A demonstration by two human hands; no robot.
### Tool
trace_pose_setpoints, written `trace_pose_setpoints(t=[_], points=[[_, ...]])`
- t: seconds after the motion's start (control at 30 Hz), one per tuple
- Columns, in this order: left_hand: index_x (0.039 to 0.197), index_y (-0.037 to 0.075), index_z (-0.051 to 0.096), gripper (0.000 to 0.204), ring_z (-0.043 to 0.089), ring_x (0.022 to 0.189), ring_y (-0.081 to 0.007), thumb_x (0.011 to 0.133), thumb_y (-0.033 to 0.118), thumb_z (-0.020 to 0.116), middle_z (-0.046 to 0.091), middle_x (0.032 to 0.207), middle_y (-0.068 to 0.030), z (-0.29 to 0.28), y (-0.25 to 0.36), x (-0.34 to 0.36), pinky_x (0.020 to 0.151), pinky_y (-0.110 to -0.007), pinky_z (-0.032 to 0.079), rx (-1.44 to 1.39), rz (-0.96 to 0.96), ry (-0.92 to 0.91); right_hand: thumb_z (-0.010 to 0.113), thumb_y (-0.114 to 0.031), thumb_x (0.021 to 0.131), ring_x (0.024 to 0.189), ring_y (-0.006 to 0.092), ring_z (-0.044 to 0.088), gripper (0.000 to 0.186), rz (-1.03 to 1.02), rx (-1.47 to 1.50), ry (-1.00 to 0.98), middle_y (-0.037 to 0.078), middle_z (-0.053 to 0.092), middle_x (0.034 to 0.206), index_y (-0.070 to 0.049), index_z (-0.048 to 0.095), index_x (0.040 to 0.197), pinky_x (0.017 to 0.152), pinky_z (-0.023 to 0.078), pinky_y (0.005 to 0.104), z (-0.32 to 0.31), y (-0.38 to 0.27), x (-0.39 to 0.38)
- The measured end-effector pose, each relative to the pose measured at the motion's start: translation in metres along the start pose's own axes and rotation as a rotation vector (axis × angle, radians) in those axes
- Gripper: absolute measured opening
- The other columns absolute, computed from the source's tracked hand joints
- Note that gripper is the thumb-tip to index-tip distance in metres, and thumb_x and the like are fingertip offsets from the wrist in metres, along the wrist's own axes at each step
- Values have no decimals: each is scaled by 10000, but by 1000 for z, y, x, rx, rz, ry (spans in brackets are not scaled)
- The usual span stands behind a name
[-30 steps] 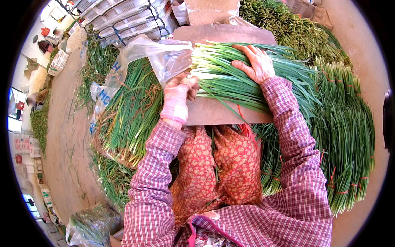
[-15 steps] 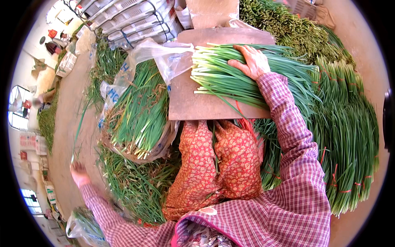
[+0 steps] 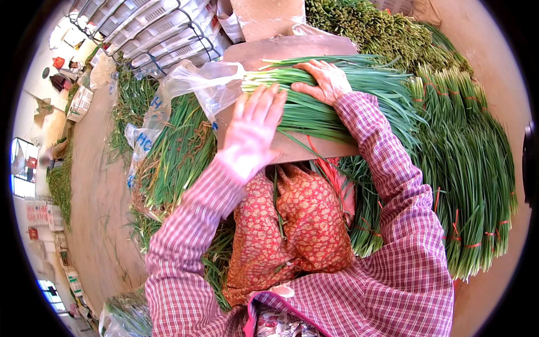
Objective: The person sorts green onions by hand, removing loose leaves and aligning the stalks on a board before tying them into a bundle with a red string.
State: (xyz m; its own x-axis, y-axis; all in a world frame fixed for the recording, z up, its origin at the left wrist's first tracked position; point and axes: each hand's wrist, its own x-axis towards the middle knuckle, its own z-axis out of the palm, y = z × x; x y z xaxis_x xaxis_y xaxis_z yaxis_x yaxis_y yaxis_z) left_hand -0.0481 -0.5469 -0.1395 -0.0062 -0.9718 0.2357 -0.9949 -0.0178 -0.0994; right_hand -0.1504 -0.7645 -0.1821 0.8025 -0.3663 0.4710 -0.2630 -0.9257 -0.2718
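Note:
A loose bunch of long green chives (image 3: 320, 104) lies across a brown board (image 3: 292, 149) over my lap. My right hand (image 3: 323, 81) rests flat on top of the bunch, pressing it down. Blurred with motion, my left hand (image 3: 252, 132) hovers with fingers spread at the white root end of the bunch, holding nothing. A clear plastic bag (image 3: 202, 84) lies just past that end.
Tied chive bundles (image 3: 466, 168) with red bands are stacked on my right. Loose chives in plastic (image 3: 174, 151) lie on my left. White crates (image 3: 146, 28) and a cardboard box (image 3: 269, 17) stand at the back. Bare floor (image 3: 95, 185) runs along the left.
My left hand swung far out to the lower left, then came back up to the bunch's root end. My right hand stayed on the chives.

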Motion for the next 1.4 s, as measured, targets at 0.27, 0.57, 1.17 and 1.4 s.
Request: trace_pose_setpoints(t=[0.27,0.57,1.17,1.4], points=[[1440,83,108,1211,263,1325,-311,516,444,803,275,1430,-152,36,-11,77,1086,-440,204,173,51,-126,525,-483,819,1078,272,528,496,22,-43,-31,106,581,1115,-121,566,1157,903,410,405,6,10,-1],[1418,78,197,1145,385,1246,-311,483,327,809,404,1336,-175,43,-23,95,1045,-389,302,-37,-20,-200,603,-128,783,778,268,560,273,-136,19,135,74,544,818,-118,598,1056,688,470,365,-51,-26,-68],[1374,43,298,1043,461,1188,-280,502,319,799,475,1286,-157,35,-16,112,1008,-366,362,-96,-78,-203,610,-214,779,772,208,529,144,-179,63,13,42,502,861,-122,544,867,638,489,340,-3,-69,-139],[1374,41,306,1022,483,1172,-289,526,304,811,477,1292,-163,28,-14,119,974,-364,405,-161,-191,-281,583,-183,784,834,242,559,172,-146,261,20,61,542,888,-102,505,913,685,497,346,27,-107,-90]])
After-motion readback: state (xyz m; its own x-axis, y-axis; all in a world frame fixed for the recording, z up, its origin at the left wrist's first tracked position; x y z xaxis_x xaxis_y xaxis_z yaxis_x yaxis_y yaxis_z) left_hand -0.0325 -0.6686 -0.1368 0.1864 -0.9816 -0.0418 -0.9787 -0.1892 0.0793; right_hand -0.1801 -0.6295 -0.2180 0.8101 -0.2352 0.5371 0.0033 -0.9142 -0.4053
